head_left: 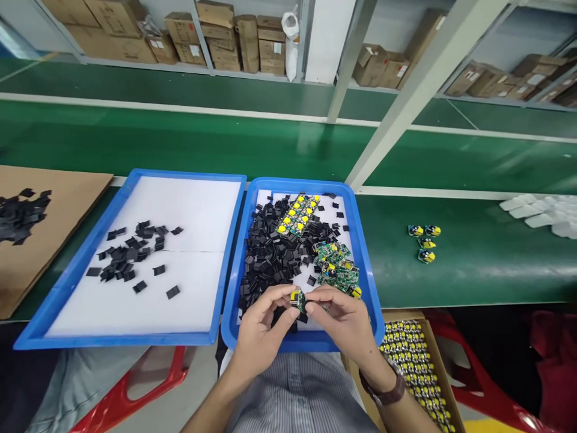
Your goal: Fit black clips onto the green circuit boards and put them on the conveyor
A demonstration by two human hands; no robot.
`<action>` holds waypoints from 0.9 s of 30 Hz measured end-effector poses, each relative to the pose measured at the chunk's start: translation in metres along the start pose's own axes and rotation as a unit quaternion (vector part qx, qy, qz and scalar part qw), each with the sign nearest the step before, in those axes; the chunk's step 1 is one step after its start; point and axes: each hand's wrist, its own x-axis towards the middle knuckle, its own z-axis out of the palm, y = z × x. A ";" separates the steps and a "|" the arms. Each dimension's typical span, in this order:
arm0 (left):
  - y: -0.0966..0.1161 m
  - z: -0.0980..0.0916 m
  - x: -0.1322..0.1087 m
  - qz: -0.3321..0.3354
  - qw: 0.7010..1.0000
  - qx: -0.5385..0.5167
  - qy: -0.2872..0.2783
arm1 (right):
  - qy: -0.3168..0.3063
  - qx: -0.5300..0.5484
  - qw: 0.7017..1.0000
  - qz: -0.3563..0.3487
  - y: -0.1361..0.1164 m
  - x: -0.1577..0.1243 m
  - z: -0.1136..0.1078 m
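Note:
My left hand (268, 319) pinches a small green circuit board with a yellow part (297, 299) between thumb and fingers. From the other side, my right hand (340, 316) closes its thumb and forefinger on something small and black at the board's edge, mostly covered by the fingertips. Both hands are over the near side of a blue tray (375, 288). Inside it lie a heap of black pieces (270, 252), a pile of loose green circuit boards (336, 264) and a panel of joined boards with yellow parts (298, 214).
Left of it, another blue tray (233, 240) holds scattered black pieces (126, 255). Cardboard (67, 216) with black pieces lies farther left. Several assembled boards (426, 243) sit on the green table (464, 270). A carton of boards (415, 367) stands low right, near a slanted post (406, 102).

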 end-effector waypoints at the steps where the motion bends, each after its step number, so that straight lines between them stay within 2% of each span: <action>1: 0.001 -0.001 0.001 -0.021 1.000 -0.023 -0.001 | 0.009 0.012 1.000 -0.001 -0.002 -0.001 0.000; 4: 0.003 -0.002 0.003 -0.091 0.987 -0.128 -0.020 | 0.032 0.016 0.999 -0.029 -0.008 -0.003 -0.001; 7: 0.005 -0.001 0.002 -0.107 0.976 -0.183 -0.054 | 0.032 -0.008 0.998 -0.060 -0.013 -0.004 -0.001; 10: 0.004 0.001 0.000 -0.110 0.976 -0.174 -0.074 | 0.022 -0.017 0.997 -0.072 -0.013 -0.005 0.000; 15: 0.001 0.002 -0.004 -0.117 0.968 -0.207 -0.077 | 0.005 -0.031 0.996 -0.079 -0.012 -0.007 0.001; 21: 0.006 0.002 -0.004 -0.138 0.959 -0.219 -0.117 | -0.008 -0.076 0.991 -0.107 -0.017 -0.012 -0.002; 27: 0.002 0.004 -0.005 -0.092 0.979 -0.164 -0.077 | -0.008 -0.131 0.984 -0.124 -0.023 -0.015 -0.002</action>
